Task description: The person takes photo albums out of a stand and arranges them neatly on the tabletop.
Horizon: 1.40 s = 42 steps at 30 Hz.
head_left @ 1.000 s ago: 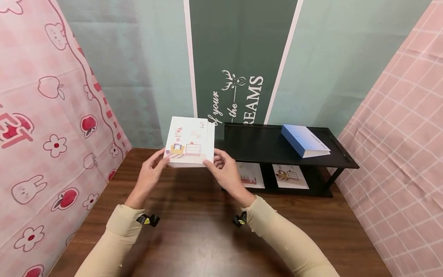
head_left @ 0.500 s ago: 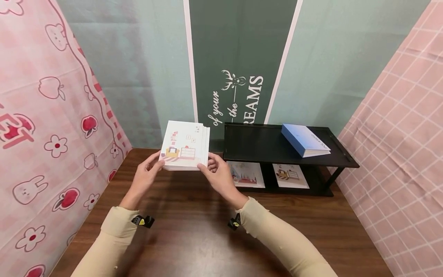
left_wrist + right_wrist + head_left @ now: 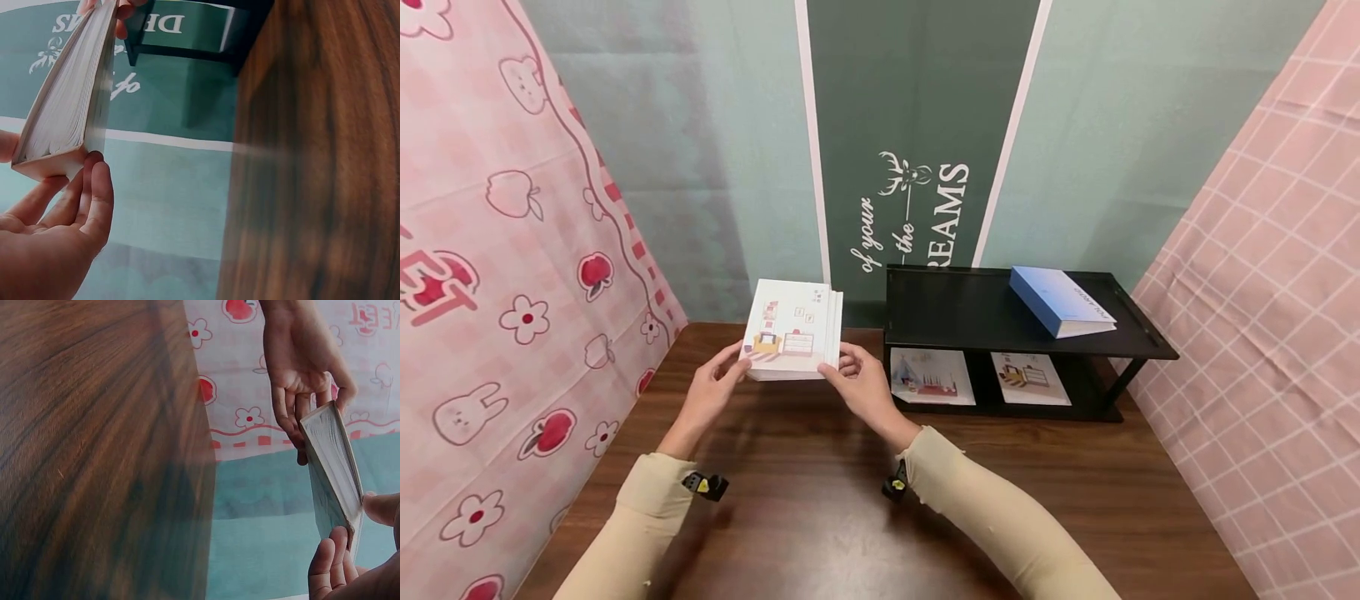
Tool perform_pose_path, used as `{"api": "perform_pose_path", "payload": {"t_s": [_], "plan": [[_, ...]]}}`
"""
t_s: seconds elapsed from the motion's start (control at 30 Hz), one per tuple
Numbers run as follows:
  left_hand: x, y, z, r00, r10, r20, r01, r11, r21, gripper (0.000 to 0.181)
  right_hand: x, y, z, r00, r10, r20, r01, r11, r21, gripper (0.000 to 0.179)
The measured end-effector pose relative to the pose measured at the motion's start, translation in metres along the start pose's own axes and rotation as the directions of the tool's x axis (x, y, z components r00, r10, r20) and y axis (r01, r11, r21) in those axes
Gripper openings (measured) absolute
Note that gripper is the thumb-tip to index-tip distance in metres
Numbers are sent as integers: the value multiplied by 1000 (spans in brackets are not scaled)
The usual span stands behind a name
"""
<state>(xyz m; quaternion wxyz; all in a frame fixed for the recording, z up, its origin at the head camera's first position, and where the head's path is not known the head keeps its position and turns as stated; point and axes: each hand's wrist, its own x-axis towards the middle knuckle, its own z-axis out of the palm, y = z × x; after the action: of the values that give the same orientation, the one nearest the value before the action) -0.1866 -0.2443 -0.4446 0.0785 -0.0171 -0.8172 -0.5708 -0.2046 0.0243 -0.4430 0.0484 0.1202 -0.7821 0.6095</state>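
A thick white photo album (image 3: 786, 329) with a printed room drawing on its cover is held above the table by both hands. My left hand (image 3: 709, 392) pinches its near left corner, thumb on the cover and fingers underneath. At the near right corner, my right hand (image 3: 865, 387) grips it the same way. In the left wrist view the page edges of the album (image 3: 69, 94) show, with the left hand (image 3: 56, 244) curled under one end. The right wrist view shows the album (image 3: 334, 465) between the two hands, the right hand (image 3: 362, 578) partly cut off.
To the right stands a black two-tier shelf (image 3: 947, 308). A blue album (image 3: 1063, 302) lies on its top tier. Two printed white items (image 3: 932, 377) lie on the lower tier. Beneath is a brown wooden table (image 3: 820, 517), with patterned cloths hanging around it.
Both hands have lowered the white album toward the table and shifted it slightly left. Their hold looks the same. The shelf and its contents have stayed put.
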Motion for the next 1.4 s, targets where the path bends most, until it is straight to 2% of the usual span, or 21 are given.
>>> {"api": "perform_pose_path", "payload": {"t_s": [0.17,0.3,0.53,0.83,1.0,1.23,1.4], "plan": [[0,-10,0,1000,-24,1,24,1000,7,52,-1,7,6,999,43,-12,-43,999,10,51],[-1,-13,0,999,-54,5,54,998,-28,52,-1,14,11,998,61,-27,-60,998,23,50],[-2,-20,-3,995,-93,22,94,995,-23,54,0,21,20,996,77,-36,-74,995,70,44],[5,-31,-7,992,-99,77,102,994,-36,59,4,32,28,993,108,-38,-105,992,74,43],[7,-39,-8,987,-125,101,132,989,-68,59,4,40,33,993,120,-11,-119,989,84,43],[13,-49,-5,983,-138,123,159,969,-189,58,8,51,36,993,114,-5,-113,992,54,42],[14,-54,-7,975,-168,144,195,960,-199,58,9,56,40,991,135,2,-135,991,16,42]]}}
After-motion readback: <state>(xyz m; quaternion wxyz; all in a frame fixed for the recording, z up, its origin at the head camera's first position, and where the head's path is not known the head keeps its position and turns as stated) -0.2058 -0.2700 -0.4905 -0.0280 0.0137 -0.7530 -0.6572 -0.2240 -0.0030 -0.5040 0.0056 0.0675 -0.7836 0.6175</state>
